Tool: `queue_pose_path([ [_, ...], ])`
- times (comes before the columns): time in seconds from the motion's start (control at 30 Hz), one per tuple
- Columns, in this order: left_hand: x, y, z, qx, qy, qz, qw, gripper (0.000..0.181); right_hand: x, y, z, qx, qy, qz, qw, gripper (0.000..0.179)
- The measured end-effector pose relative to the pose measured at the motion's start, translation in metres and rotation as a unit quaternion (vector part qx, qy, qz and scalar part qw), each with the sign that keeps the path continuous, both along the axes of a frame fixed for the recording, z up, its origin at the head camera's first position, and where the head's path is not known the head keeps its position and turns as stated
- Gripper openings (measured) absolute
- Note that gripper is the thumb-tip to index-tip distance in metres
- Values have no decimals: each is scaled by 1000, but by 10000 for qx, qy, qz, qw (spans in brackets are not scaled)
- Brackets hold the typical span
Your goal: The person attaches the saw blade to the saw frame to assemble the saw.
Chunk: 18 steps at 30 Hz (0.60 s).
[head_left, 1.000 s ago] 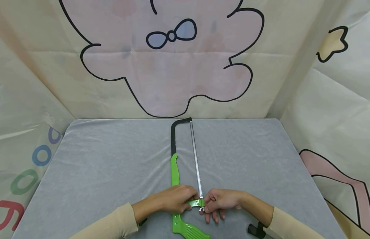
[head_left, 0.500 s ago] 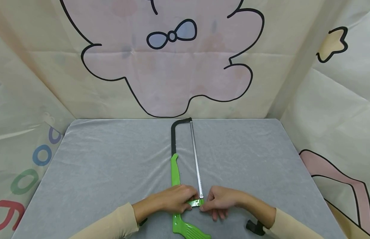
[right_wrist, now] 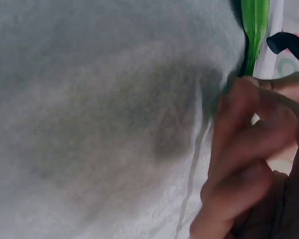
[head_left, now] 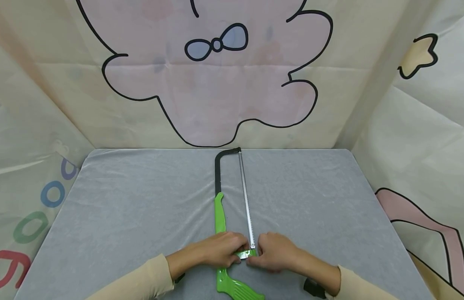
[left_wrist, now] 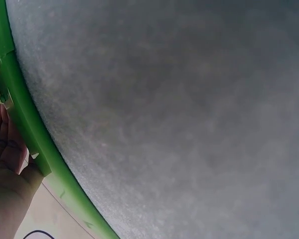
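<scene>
A hacksaw (head_left: 220, 212) with a green handle and black front frame lies on the table, its front end pointing away from me. Its thin silver blade (head_left: 245, 187) runs along the right side. My left hand (head_left: 225, 249) grips the green frame near the short crosspiece (head_left: 246, 254). At that crosspiece's right end, my right hand (head_left: 276, 252) pinches with curled fingers where the wing nut sits; the hand hides the nut. The left wrist view has the green frame (left_wrist: 32, 119) beside the left hand (left_wrist: 10, 174). In the right wrist view the right-hand fingers (right_wrist: 239, 149) are bent and blurred.
Grey cloth covers the table (head_left: 149, 196). Printed fabric walls (head_left: 172, 83) stand at the back and both sides. A dark wrist mount (head_left: 313, 288) shows by the right sleeve.
My right hand has rolled over at the end of the crosspiece, and the wing nut visible a second ago is now covered. The left hand and the hacksaw stay in place.
</scene>
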<state>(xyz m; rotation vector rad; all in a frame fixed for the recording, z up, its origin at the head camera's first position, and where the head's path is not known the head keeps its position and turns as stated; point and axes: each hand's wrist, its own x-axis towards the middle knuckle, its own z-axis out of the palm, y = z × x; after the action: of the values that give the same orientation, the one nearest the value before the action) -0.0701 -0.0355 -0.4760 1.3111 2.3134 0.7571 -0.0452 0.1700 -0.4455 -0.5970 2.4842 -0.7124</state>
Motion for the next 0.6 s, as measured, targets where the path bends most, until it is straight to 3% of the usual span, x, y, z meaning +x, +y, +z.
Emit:
queue_pose_path([
  [0.1, 0, 0, 0, 0, 34, -12, 10000, 23, 3, -2, -1, 259, 482, 31, 9985, 48],
  [0.2, 0, -1, 0, -3, 33, -9, 10000, 23, 5, -3, -2, 350, 711, 76, 9968, 47],
  [0.6, -1, 0, -1, -10, 31, -64, 10000, 24, 9, -6, -6, 387, 934, 6, 9949, 44],
])
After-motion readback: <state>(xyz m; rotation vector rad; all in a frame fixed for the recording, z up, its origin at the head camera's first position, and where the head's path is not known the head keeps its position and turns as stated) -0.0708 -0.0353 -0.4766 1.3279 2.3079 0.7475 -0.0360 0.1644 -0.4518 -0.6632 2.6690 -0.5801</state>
